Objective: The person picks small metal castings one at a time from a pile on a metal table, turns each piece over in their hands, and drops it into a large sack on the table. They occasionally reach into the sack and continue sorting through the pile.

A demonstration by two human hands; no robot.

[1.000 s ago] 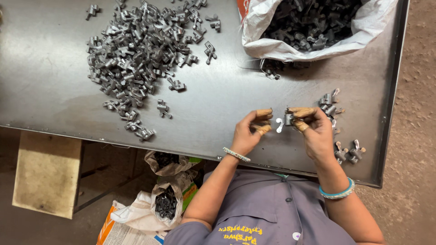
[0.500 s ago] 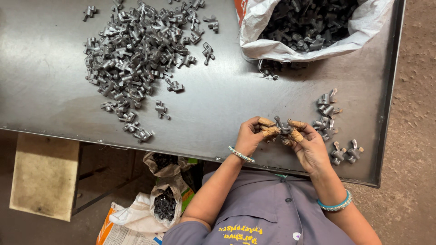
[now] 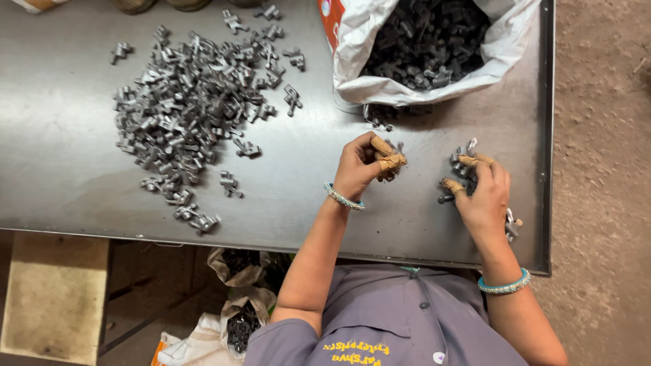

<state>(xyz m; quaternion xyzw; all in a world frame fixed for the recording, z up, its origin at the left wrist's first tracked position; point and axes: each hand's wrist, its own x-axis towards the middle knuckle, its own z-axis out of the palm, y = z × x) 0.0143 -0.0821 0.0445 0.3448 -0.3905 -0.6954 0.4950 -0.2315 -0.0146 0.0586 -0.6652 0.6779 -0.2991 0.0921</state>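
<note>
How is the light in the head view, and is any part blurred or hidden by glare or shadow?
Head view: soft, even light; the metal table shows a dull sheen but no hard glare. The pile of parts is sharp. The left hand and right hand are slightly soft. Parts inside the white bag lie in shadow, as does the space under the table.

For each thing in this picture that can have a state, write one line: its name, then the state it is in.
white sack: open at the mouth, filled with dark metal parts.
large heap of metal parts: loose, spread on the metal table.
left hand: curled shut on a small metal part, fingertips wrapped.
right hand: fingers spread, reaching into the small cluster of parts.
bag under the table: open, holding dark parts.
</note>
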